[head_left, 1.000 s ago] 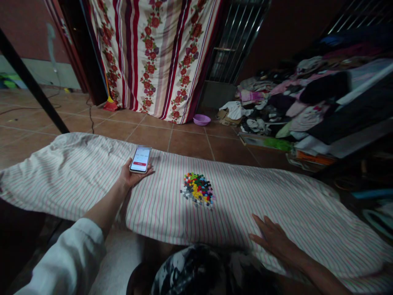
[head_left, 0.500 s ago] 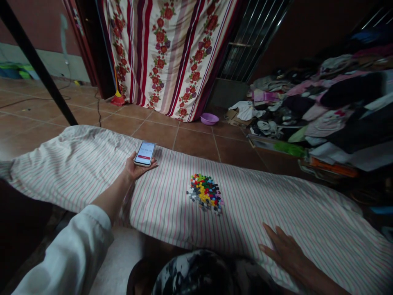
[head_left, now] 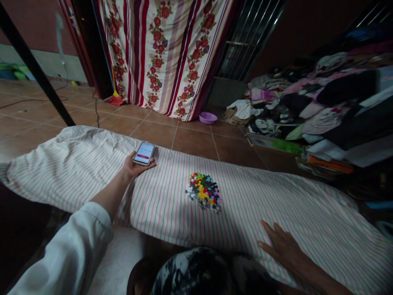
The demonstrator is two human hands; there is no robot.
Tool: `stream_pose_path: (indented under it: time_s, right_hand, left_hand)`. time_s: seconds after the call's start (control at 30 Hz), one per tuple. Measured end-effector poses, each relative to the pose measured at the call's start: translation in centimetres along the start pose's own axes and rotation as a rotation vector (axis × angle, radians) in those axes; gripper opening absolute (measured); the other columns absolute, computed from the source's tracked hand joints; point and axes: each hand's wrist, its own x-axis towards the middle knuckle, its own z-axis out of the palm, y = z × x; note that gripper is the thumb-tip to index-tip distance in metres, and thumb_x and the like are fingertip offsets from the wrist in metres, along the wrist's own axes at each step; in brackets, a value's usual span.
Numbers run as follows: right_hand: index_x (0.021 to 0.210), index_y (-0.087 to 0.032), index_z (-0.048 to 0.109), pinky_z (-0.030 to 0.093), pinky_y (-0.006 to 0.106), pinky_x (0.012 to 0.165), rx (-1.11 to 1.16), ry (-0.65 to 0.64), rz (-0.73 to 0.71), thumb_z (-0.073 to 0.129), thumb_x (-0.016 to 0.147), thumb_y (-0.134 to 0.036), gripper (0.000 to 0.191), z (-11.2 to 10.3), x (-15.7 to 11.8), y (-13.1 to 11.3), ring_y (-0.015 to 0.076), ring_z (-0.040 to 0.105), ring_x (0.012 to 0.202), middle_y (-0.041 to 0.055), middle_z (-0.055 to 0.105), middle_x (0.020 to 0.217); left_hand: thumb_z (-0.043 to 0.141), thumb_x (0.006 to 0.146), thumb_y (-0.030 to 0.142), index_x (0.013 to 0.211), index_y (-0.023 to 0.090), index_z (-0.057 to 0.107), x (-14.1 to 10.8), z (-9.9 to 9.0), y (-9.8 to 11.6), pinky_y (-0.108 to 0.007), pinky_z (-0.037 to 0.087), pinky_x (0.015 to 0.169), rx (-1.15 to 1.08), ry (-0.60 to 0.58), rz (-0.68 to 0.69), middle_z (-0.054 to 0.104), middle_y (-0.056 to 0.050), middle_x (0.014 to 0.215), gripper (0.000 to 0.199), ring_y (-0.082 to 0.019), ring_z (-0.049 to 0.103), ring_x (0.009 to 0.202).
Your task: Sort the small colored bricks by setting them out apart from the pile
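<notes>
A phone (head_left: pixel 144 153) with a lit screen and a red button lies face up in my left hand (head_left: pixel 132 164), above the striped cloth (head_left: pixel 166 196). Its fingers wrap under the phone's lower edge. Small multicoloured pieces (head_left: pixel 204 190) form a pile on the cloth, to the right of the phone. My right hand (head_left: pixel 281 243) rests palm down on the cloth at the lower right, fingers spread, apart from the pile, holding nothing.
Past the cloth is a tiled floor (head_left: pixel 196 139) with a purple basin (head_left: pixel 208 118). A floral curtain (head_left: pixel 172 57) hangs behind it. Heaped clothes (head_left: pixel 307 90) fill the right side. A dark pole (head_left: pixel 37 65) slants at the left.
The whole view has shifted very slightly. Both hands, the phone and the pile keep their places on the cloth.
</notes>
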Motion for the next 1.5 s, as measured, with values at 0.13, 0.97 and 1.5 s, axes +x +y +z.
stream_pose_path:
  time_s: [0.13,0.97,1.5]
  right_hand:
    - [0.13,-0.015,0.059,0.035,0.058,0.11,0.003,-0.004,0.017,0.039,0.069,-0.073,0.086,0.0,0.0,-0.2,0.0404,0.04,0.138,0.0193,0.059,0.135]
    - [0.138,-0.017,0.052,0.029,0.056,0.115,-0.016,-0.059,-0.019,0.038,0.076,-0.066,0.08,0.5,-0.2,0.5,0.0383,0.032,0.143,0.0151,0.051,0.145]
    - [0.12,-0.028,0.064,0.024,0.062,0.113,0.005,-0.092,-0.061,0.04,0.072,-0.069,0.067,1.3,0.9,1.4,0.0411,0.032,0.142,0.0123,0.055,0.142]
  left_hand:
    - [0.033,0.093,0.05,0.136,0.011,0.047,0.2,0.0,0.2,-0.066,0.057,0.072,0.018,0.009,-0.008,0.063,-0.025,0.116,0.06,-0.04,0.068,0.096]
    - [0.023,0.092,0.052,0.143,0.01,0.038,0.2,-1.6,1.7,-0.073,0.052,0.076,-0.142,0.085,-0.082,0.055,-0.03,0.128,0.067,-0.047,0.062,0.108]
    - [0.038,0.09,0.043,0.145,0.02,0.025,-2.1,-3.8,3.4,-0.077,0.047,0.08,-0.152,0.091,-0.131,0.047,-0.028,0.139,0.061,-0.05,0.049,0.126]
